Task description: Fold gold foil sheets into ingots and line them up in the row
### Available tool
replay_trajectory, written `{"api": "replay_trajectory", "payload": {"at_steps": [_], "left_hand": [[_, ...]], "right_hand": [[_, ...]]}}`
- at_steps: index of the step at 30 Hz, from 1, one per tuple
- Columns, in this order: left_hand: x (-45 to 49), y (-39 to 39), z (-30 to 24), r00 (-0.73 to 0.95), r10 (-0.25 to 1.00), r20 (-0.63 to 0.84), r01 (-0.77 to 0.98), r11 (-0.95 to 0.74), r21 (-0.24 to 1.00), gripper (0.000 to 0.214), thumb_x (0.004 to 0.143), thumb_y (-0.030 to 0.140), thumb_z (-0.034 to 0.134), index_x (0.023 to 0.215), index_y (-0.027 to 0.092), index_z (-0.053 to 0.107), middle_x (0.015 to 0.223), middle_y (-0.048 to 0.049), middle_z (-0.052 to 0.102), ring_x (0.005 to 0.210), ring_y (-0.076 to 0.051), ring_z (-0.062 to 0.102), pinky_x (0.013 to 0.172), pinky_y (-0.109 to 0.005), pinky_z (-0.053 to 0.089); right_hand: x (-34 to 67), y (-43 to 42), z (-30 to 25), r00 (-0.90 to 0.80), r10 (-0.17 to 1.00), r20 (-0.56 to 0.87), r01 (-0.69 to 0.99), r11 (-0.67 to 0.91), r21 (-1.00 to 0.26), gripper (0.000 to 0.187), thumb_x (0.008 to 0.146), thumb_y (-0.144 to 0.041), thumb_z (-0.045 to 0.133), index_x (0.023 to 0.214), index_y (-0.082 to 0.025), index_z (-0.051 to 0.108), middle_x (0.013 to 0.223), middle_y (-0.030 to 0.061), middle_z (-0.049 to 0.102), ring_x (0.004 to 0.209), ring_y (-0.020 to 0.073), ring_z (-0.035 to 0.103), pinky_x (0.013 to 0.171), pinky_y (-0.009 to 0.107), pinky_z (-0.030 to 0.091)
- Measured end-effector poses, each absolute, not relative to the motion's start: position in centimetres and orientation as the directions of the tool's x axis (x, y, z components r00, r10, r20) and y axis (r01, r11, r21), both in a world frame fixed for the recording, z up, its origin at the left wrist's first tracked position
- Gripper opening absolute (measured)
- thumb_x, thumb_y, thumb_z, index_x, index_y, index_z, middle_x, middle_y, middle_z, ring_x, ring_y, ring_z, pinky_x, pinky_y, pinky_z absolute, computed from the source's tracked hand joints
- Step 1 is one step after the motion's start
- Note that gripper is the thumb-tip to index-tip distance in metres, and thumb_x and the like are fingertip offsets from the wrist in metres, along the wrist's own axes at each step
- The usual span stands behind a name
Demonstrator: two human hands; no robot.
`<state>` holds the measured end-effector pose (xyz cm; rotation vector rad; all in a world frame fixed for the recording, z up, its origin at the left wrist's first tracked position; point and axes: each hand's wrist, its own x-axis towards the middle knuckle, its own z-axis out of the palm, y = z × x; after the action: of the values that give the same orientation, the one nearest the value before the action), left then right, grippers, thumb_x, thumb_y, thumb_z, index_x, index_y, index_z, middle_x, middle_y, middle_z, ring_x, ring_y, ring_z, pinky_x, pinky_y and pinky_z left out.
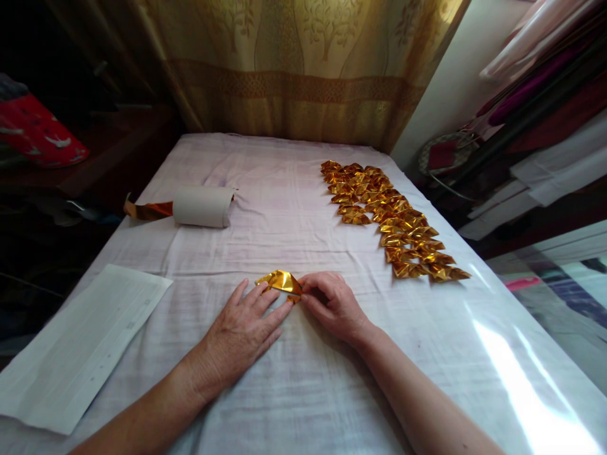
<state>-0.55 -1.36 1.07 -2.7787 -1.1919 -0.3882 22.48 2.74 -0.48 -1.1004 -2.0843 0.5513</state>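
A shiny gold foil paper (283, 280), partly folded, lies on the cloth-covered surface in front of me. My left hand (239, 328) rests over its near left part, fingers spread and stretched out across it, so part of the foil is hidden. At the foil's right corner, my right hand (336, 306) pinches the edge between thumb and forefinger. To the right and farther back stand several folded gold foil pieces (383, 205), set in slanting rows close together.
Back left lies a grey-white paper roll (202, 207) with gold foil sticking out. A white printed sheet (88, 347) lies at the left edge. Behind hangs a gold curtain (294, 82). Clothes (564, 158) hang at right; a red object (42, 133) sits far left.
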Motion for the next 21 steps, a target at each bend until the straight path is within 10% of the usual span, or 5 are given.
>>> {"api": "replay_trajectory", "payload": {"at_steps": [21], "left_hand": [[-0.3,-1.4,1.1,0.644,0.716,0.269,0.739,-0.674,0.025,0.037,0.095,0.036,0.056,0.130,0.026,0.057,0.132,-0.0073,0.062,0.125,-0.027,0.053,0.114,-0.049,0.024]], "right_hand": [[21.1,2.4,-0.2,-0.359,0.881,0.309,0.711,0.473,-0.521,0.008,0.084,-0.028,0.072,0.086,-0.023,0.067,0.092,0.0040,0.069,0.089,0.0219,0.060,0.079,0.037,0.040]]}}
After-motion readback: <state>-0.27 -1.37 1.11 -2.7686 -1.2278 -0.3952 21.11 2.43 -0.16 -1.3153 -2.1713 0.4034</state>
